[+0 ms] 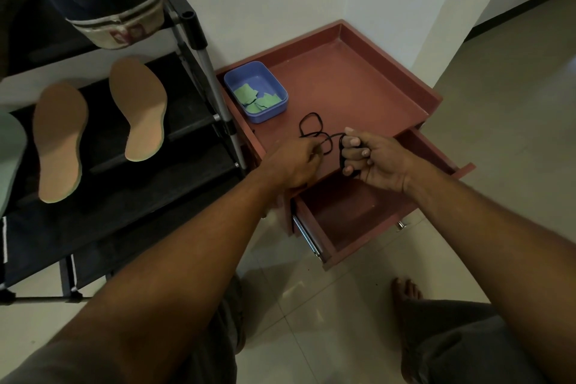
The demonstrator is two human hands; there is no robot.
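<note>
The left hand [296, 162] shows its back, hiding the fingertips that pinch the black lace [314, 134]. The right hand [377, 162] curls round a half-covered bundle of it. Loose loops lie just beyond the fingers on the cabinet top [352, 81]. A blue tray [270, 111] sits farther off, and an open drawer [352, 212] is beneath.

A single wide-angle camera on the person's head looks forward and steeply down, close over both forearms. The left hand [296, 159] and right hand [380, 162] sit mid-frame over a red desk [358, 81], with a shoe rack [187, 103] at left and the floor [498, 165] at right.
</note>
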